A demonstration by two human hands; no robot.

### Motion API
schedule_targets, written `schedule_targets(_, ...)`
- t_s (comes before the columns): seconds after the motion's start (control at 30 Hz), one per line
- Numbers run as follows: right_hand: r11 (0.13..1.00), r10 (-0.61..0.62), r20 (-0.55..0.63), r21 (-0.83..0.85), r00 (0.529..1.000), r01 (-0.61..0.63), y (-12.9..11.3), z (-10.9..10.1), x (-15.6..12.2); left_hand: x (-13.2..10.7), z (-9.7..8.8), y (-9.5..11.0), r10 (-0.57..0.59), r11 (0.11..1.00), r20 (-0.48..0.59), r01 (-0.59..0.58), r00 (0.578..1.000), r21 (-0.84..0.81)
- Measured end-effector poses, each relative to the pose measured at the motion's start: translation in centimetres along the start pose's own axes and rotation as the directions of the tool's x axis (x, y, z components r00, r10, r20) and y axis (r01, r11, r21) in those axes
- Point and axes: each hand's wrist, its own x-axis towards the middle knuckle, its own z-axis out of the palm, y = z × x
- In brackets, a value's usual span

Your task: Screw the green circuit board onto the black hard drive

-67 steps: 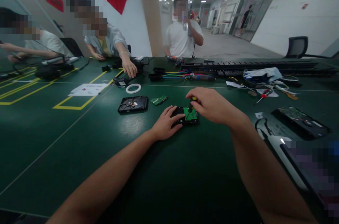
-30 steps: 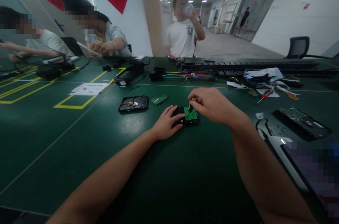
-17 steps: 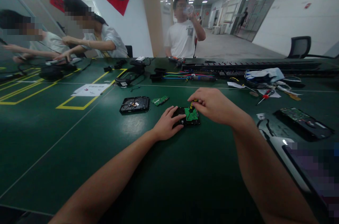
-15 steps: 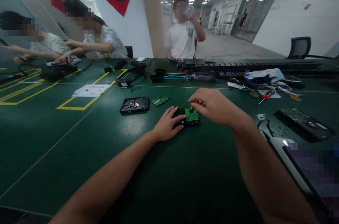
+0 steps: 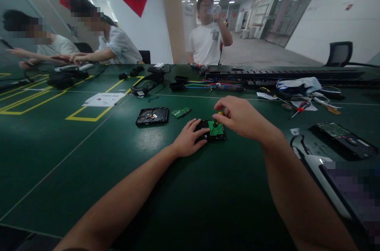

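Note:
A black hard drive with a green circuit board facing up lies on the table. My left hand grips its left end, the thumb along the near edge and the fingers across the top. In my right hand, closed above the board, is a small screwdriver with a yellow and black handle. Its shaft points down at the board; whether the tip sits in a screw is too small to tell. Beyond my left hand lie a loose green circuit board and a second hard drive.
At the right are another hard drive, a red-handled screwdriver and a laptop-like device. Cables and black rails run along the table's back. A headset-like device stands back left. Several people sit across the table.
My right hand has turned slightly around the screwdriver, its fingers now more curled. My left hand stays on the hard drive. The view has shifted a little.

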Motion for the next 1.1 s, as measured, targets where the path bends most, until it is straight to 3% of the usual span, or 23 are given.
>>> schedule_targets(0.8,0.996,-0.08,-0.003,0.039,0.997,0.08,-0.15,-0.47,0.05,-0.01,0.02,-0.07,-0.016,1.0,0.003,0.016,1.0,-0.006)
schedule_targets(1.1,1.0,-0.028,-0.018,0.012,0.999,0.028,0.15,-0.43,-0.13,0.04,-0.02,0.01,-0.025,1.0,0.019,0.025,1.0,-0.003)
